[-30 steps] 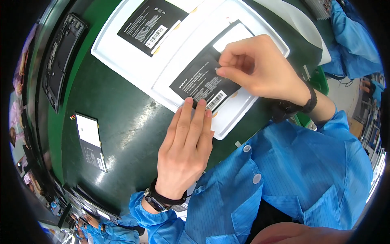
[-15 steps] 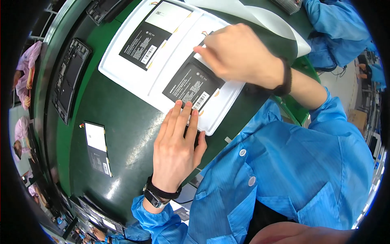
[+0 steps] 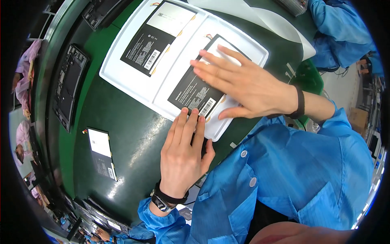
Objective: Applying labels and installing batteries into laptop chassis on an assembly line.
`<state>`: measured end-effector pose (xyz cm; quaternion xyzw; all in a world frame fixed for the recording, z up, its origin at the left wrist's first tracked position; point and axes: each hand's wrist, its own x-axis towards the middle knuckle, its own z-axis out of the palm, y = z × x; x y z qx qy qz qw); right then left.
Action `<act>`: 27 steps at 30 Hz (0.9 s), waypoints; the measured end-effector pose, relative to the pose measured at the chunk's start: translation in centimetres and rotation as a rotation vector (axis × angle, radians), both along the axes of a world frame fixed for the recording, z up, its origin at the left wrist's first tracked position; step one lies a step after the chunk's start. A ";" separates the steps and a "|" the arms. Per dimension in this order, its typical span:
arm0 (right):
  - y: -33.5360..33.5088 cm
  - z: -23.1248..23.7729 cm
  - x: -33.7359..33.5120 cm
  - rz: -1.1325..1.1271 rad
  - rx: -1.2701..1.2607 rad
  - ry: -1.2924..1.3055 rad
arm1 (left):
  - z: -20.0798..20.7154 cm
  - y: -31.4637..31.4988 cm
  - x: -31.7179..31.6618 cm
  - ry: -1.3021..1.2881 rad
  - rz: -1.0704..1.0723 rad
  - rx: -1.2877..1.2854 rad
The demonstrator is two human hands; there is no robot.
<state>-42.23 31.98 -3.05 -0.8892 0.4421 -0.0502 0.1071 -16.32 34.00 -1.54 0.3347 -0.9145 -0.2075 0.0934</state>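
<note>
A flat black-and-white battery pack (image 3: 194, 90) lies in the right compartment of a white two-part tray (image 3: 134, 90). My right hand (image 3: 248, 83) rests flat across its upper part, fingers spread, covering much of the white label. At the battery's near edge, the fingertips of my left hand (image 3: 182, 156) touch it, fingers stretched out. A short coloured wire lead (image 3: 209, 36) sticks out at the far end. In the left compartment lies a second battery pack (image 3: 142, 45), label side up.
A third battery (image 3: 101, 156) lies on the dark green table (image 3: 134, 138) to the left. Beyond it, an opened laptop chassis (image 3: 70, 87) stands on a line. A white sheet (image 3: 272, 24) curls behind the tray. A green bin (image 3: 310, 77) is at right, near a person's blue sleeve (image 3: 341, 32).
My right hand has opened from a curled fist and now lies flat on the battery. The left hand keeps its fingertips at the battery's near edge. The whole view has shifted slightly.
</note>
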 end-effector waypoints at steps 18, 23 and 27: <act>1.9 -0.4 -4.5 0.092 -0.042 -0.315 | 2.3 -3.6 -5.0 -0.040 0.116 -0.147; -3.5 4.1 -3.3 0.049 0.061 -0.327 | 2.5 -14.5 -4.9 -0.035 0.288 -0.356; -7.8 5.5 -0.5 0.015 0.107 -0.455 | -0.1 -20.3 -4.0 -0.144 0.562 -0.045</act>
